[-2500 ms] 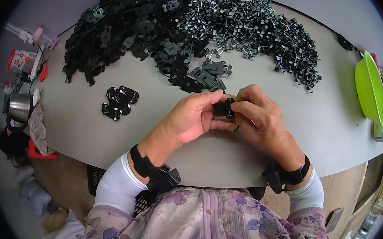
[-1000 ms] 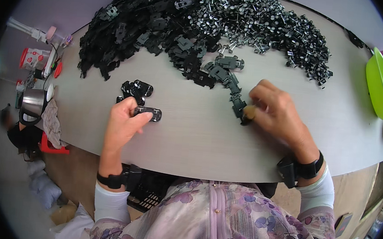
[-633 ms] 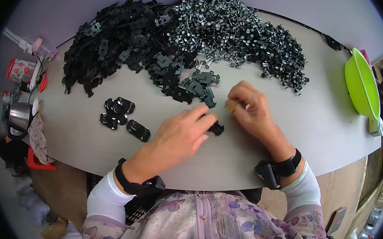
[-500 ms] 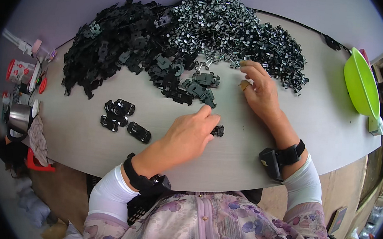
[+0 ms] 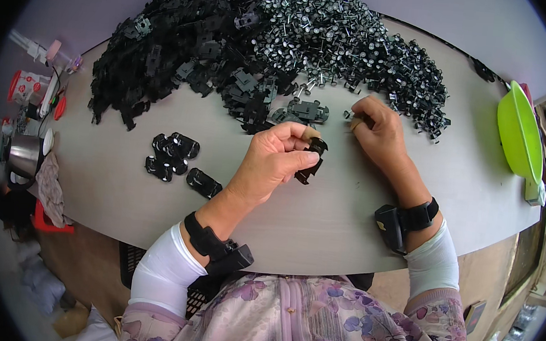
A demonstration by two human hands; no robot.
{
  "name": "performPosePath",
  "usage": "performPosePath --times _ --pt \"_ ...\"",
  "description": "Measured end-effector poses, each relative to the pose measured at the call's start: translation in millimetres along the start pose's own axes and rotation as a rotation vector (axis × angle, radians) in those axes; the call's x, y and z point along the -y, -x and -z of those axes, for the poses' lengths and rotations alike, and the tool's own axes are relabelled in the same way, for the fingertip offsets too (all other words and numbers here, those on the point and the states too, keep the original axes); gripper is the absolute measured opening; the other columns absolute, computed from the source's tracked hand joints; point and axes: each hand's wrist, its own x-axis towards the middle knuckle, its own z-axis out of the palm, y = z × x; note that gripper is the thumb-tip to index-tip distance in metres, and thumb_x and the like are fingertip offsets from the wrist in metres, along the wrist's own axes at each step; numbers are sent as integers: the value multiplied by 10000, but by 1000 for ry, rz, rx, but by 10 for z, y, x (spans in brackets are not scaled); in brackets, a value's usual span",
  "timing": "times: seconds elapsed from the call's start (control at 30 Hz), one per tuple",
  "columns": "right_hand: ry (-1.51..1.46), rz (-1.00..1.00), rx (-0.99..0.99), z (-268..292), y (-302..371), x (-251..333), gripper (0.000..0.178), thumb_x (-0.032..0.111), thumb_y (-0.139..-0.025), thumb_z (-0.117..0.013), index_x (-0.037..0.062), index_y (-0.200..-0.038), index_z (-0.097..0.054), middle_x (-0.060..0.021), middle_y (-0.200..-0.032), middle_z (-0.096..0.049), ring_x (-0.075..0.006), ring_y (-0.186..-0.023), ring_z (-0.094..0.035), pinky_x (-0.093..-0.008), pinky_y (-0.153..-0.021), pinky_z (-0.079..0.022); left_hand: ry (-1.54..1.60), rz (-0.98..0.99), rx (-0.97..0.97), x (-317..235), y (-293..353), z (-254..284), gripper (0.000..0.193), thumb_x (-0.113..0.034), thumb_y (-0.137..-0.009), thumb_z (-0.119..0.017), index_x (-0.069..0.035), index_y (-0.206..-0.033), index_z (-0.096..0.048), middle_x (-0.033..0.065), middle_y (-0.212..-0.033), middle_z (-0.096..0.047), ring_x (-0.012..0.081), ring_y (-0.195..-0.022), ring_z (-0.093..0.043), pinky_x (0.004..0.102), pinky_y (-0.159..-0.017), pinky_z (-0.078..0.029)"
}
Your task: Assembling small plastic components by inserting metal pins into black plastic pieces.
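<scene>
My left hand (image 5: 272,161) pinches a black toy car body (image 5: 310,166) between thumb and fingers, raised over the near middle of the table and tilted. Facing it on the right, my right hand (image 5: 382,133) has its fingers drawn together on a small wheel axle (image 5: 347,115), whose wheel end pokes out on the left. Just beyond the hands, a dark grey toy car chassis (image 5: 308,110) with wheels fitted lies on the tabletop. Several black toy cars (image 5: 172,153) sit in a cluster to the left, with a single black car (image 5: 204,183) beside them.
A large heap of black chassis parts (image 5: 159,57) covers the far left. Joining it on the right is a heap of wheel axles (image 5: 324,29). A lime green basin (image 5: 520,130) leans at the right edge. A metal kettle (image 5: 26,154) and a cloth (image 5: 52,187) are at the left edge.
My left hand has lifted the toy car body up from the tabletop. The fingers of my right hand, apart before, have closed on a wheel axle. The view has shifted slightly.
</scene>
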Motion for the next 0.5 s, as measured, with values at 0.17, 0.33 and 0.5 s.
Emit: performPosePath --times 0.17,0.33,0.5 --pt "15 -102 25 51 17 14 126 -44 -706 -552 0 -799 -626 -111 -758 -602 -281 -687 -613 -344 -627 -483 40 80 61 96 -12 77 167 -42 -806 -706 -26 -960 -643 13 -775 -625 16 -479 -451 159 -401 -329" --pt "-34 -108 97 165 74 114 205 -51 -693 -571 2 -881 -634 -109 -903 -632 -295 -718 -617 -346 -647 -499 163 191 15 29 19 68 167 -110 -890 -604 -23 -1031 -585 18 -759 -580 116 -453 -583 244 -360 -426" --pt "-165 127 178 85 83 285 284 -65 -664 -607 17 -935 -631 -86 -1042 -633 -304 -815 -610 -371 -703 -519 147 279 77 42 3 75 161 -102 -886 -614 -25 -1024 -587 32 -782 -602 147 -492 -623 257 -391 -464"
